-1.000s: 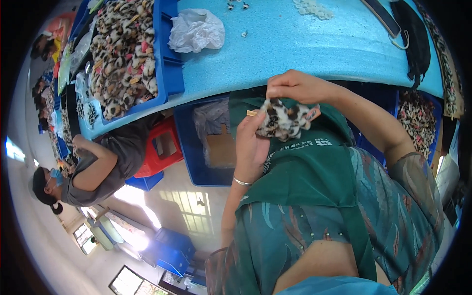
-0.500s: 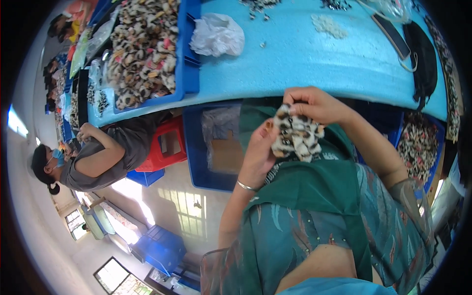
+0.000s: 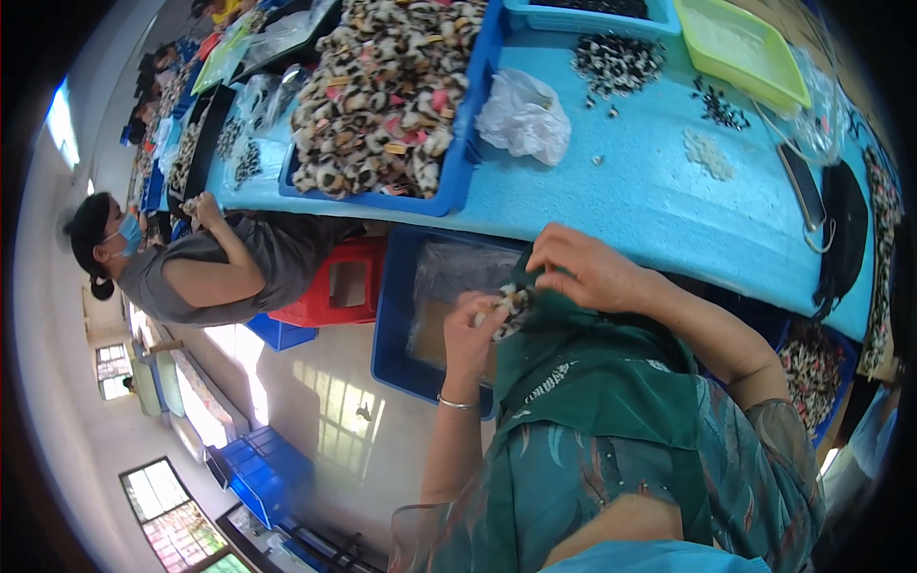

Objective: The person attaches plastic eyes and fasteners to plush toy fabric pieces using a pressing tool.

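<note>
A small fuzzy fabric piece [image 3: 516, 307], patched in white, black and brown, is gripped in the fingers of my left hand [image 3: 470, 332]. It is bunched up, partly covered by the fingers, and held above my green apron [image 3: 597, 368]. My right hand [image 3: 594, 269] hovers just right of the piece, apart from it, by the table's front edge. Its fingers are bent toward the thumb, and anything between them is too small to make out.
The blue table [image 3: 535, 205] carries a large blue tray [image 3: 465, 162] of similar fuzzy pieces, a crumpled white plastic bag [image 3: 525, 116], loose black parts [image 3: 619, 65] and a yellow-green basket [image 3: 743, 53]. Below stands a blue bin [image 3: 390, 358]. A co-worker [image 3: 215, 272] sits at left.
My right hand has let go of the fabric piece and is now apart from it. The left hand has moved the piece left and down. The view has shifted, showing more of the table.
</note>
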A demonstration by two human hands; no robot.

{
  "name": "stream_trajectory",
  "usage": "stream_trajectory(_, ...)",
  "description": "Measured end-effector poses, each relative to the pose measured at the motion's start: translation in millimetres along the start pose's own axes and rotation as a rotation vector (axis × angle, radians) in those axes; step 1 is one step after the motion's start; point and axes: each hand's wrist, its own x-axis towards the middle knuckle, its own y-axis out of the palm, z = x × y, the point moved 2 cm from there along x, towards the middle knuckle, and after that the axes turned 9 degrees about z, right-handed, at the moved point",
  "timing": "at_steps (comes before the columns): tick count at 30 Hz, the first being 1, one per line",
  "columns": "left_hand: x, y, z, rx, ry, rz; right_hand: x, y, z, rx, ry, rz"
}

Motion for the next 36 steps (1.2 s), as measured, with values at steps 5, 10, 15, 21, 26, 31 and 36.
stream_trajectory(5, -7, -28, 45, 1.183, -0.274, -0.195, 68, -48, 4, -0.259, -0.18, -0.248)
stream_trajectory(10, -9, -16, 57, 1.058, -0.263, -0.209, 145, -63, 23, -0.586, -0.272, -0.324)
stream_trajectory(15, 7, -2, 49, 0.845, -0.132, -0.099, 174, -60, 0, -0.874, -0.088, -0.067)
stream_trajectory(21, 12, 6, -9, 0.166, 0.141, -0.278, 107, -71, 15, -0.587, -0.34, -0.236)
stream_trajectory(26, 37, 10, -55, -0.758, 0.162, 0.025, 31, -67, 49, -0.493, -0.437, -0.093)
stream_trajectory(31, 40, 51, -61, -0.751, -0.143, 0.468, -11, -56, 47, -0.443, -0.349, -0.026)
stream_trajectory(36, 35, 95, -54, -0.8, -0.249, 0.449, -39, -48, 32, -0.522, -0.264, -0.21)
